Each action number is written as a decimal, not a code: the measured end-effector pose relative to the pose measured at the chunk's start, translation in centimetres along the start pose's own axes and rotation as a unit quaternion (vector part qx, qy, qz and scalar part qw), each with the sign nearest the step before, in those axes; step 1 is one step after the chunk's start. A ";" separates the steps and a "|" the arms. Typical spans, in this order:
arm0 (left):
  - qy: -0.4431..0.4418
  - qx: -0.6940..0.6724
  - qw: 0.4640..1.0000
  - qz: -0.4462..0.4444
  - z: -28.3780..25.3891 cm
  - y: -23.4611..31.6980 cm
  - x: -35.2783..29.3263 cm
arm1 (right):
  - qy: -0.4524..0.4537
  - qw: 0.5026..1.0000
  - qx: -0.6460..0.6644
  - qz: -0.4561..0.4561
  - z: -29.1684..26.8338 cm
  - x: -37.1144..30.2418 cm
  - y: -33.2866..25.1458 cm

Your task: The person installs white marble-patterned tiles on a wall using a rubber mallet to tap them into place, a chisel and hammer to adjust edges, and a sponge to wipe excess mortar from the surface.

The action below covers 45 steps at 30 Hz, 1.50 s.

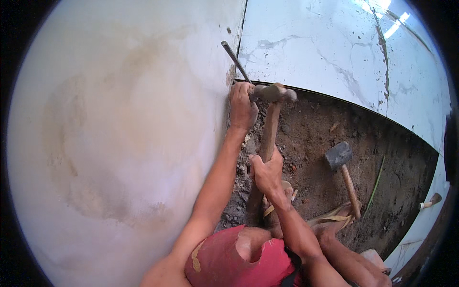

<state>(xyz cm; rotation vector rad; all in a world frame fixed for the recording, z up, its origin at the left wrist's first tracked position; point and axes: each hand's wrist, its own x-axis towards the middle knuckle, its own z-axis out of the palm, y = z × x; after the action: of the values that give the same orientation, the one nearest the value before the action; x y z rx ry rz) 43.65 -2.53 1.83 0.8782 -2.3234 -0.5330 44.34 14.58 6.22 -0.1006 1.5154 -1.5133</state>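
Observation:
My left hand (243, 107) is closed around a thin metal rod (235, 60), which looks like a chisel. It sticks out past my fingers, slanting up and left along the foot of the wall near the tile edge. My right hand (268, 171) grips the wooden handle of a ball-peen hammer (269, 126). The hammer's head lies close beside my left fingers; whether it touches the rod's near end I cannot tell. Below both hands is rough, dark soil (306, 129) with loose rubble along the wall.
A pale stained wall (119, 119) rises at left. White marbled tiles (325, 43) border the soil at the far side and right. A black mallet (338, 155) lies by my sandalled foot, beside a green strip (375, 184). A small white-handled tool (430, 201) rests on the right tiles.

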 end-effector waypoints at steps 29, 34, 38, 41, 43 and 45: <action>0.017 -0.052 0.998 -0.028 -0.2 0.0 0.6 | 0.079 0.982 0.010 -0.174 0.5 -2.0 -0.1; 0.001 -0.069 0.996 -0.053 -0.6 -0.3 0.1 | -0.005 0.996 -0.075 -0.050 0.7 0.1 1.0; 0.026 -0.108 0.988 -0.105 -0.6 -1.6 -1.2 | -0.032 0.994 -0.101 0.011 0.5 0.0 -2.2; 0.042 -0.150 0.984 -0.085 -0.5 -1.7 -1.7 | -0.002 0.998 -0.070 -0.007 -0.2 0.4 -1.1; 0.058 -0.227 0.961 -0.148 -0.3 -1.0 -1.9 | 0.018 0.997 -0.066 -0.027 -1.1 0.6 -0.9; 0.047 -0.261 0.951 -0.161 -0.6 0.4 -2.2 | 0.026 0.998 -0.049 -0.022 -2.0 0.4 -0.6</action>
<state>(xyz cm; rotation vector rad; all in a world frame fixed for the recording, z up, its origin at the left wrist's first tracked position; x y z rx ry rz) 45.21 -0.85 1.65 0.9888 -1.8180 -1.1527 42.53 15.64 6.00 -0.1545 1.6373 -1.4871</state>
